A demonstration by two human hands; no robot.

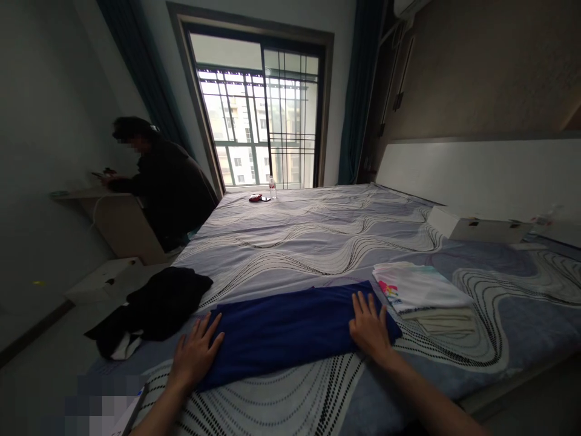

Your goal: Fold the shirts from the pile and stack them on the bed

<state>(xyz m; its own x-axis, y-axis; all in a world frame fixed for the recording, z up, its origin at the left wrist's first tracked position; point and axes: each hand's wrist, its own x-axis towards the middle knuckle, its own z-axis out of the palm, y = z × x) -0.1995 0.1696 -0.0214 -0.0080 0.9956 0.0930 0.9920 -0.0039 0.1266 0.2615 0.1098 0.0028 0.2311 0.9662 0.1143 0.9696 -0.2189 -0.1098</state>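
Note:
A dark blue cloth (285, 333), folded into a long flat strip, lies across the near part of the bed. At its left end rests my left hand (197, 351), fingers spread over the fabric's edge. My right hand (368, 324) lies flat on the cloth near its right end, with the fingers apart. Just right of the cloth sits a folded white garment (422, 287) with a colourful print. Beneath it are folded cream pieces (447, 321). A crumpled black garment (167, 303) lies left of the blue cloth.
A patterned sheet (308, 233) covers the bed. White boxes stand by the headboard (488, 227) and on the floor (102, 281). A bottle (272, 186) and a small red item (255, 198) are at the far edge. Another person (167, 181) leans at a desk (122, 224).

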